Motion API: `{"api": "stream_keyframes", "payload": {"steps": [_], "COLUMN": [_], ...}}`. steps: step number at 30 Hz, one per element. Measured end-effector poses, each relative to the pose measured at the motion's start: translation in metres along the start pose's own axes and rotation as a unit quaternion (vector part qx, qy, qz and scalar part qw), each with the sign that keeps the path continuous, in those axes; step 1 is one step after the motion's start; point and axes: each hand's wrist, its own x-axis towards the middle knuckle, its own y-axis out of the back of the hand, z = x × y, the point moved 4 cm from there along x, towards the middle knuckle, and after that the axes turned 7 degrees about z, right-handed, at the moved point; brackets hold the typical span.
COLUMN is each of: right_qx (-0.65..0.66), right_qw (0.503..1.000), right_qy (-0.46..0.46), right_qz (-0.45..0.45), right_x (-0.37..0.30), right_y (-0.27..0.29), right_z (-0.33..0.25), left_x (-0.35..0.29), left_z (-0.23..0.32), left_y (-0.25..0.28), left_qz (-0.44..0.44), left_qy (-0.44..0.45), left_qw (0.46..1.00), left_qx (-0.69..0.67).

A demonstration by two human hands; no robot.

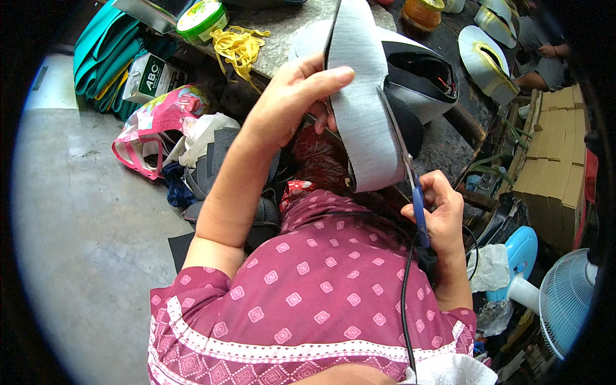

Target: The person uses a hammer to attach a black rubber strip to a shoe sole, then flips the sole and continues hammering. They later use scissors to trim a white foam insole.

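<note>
My left hand (296,96) grips a curved grey piece of sheet material (362,109) with dark edges, thumb on its face and fingers behind. The piece stands upright in front of me. In my right hand (443,208) is a pair of blue-handled scissors (418,204), their blades lying along the right edge of the grey piece. Whether the blades are apart is hard to make out. Just beyond the piece, a grey-and-black curved form (420,77) with a dark hollow rests on the worktable (282,38).
Yellow bands (239,48) hang at the table's edge beside a green-lidded tub (202,20). More curved grey pieces (486,58) lie at the far right, near another person's hand (547,51). Cartons (553,151) and a fan (568,301) stand right; a pink bag (151,138) sits left.
</note>
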Motion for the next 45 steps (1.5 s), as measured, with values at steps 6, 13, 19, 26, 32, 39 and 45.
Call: {"api": "stream_keyframes", "payload": {"steps": [6, 13, 19, 26, 32, 39, 45], "right_qx": [-0.032, 0.051, 0.244, 0.351, 0.239, -0.333, -0.414], "right_qw": [0.998, 0.997, 0.964, 0.925, 0.966, 0.860, 0.840], "right_qy": [0.039, -0.064, -0.071, -0.117, -0.081, 0.365, 0.335], "right_qz": [0.038, -0.013, -0.076, -0.089, -0.061, 0.126, 0.107], "right_x": [0.013, 0.017, 0.009, -0.001, 0.008, 0.023, 0.029], "right_y": [0.016, 0.005, -0.019, -0.028, -0.011, 0.047, 0.041], "right_z": [-0.025, -0.017, -0.006, -0.008, -0.016, -0.077, -0.066], "left_x": [-0.003, -0.011, -0.024, -0.033, -0.030, -0.005, -0.001], "left_z": [0.006, -0.032, -0.047, -0.054, -0.023, 0.037, 0.045], "left_y": [-0.020, -0.038, -0.046, -0.052, -0.035, 0.041, 0.049], "left_qz": [0.036, 0.079, 0.129, 0.122, 0.077, -0.316, -0.138], "left_qy": [-0.212, -0.189, -0.208, -0.232, -0.307, -0.038, -0.040], "left_qw": [0.977, 0.969, 0.958, 0.957, 0.948, 0.827, 0.981], "left_qx": [-0.006, -0.137, -0.148, -0.125, -0.019, -0.463, 0.132]}}
